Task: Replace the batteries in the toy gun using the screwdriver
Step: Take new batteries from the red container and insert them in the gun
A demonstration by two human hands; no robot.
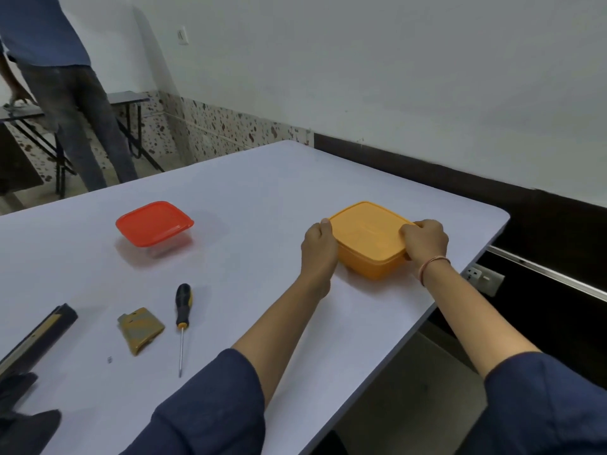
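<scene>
An orange lidded box (368, 238) stands near the table's right edge. My left hand (319, 247) grips its left side and my right hand (425, 239) grips its right corner, fingers on the lid. A screwdriver (182, 318) with a black and yellow handle lies at the near left, tip toward me. Beside it lies a camouflage-patterned cover piece (140, 330) and a tiny screw (110, 358). The dark toy gun (33, 339) stretches along the left edge, partly out of view.
A clear box with a red lid (154, 226) sits at the far left of the white table (249, 192). Another person (65, 93) stands at a table in the back left. A wall socket (483, 279) is below the table's right edge.
</scene>
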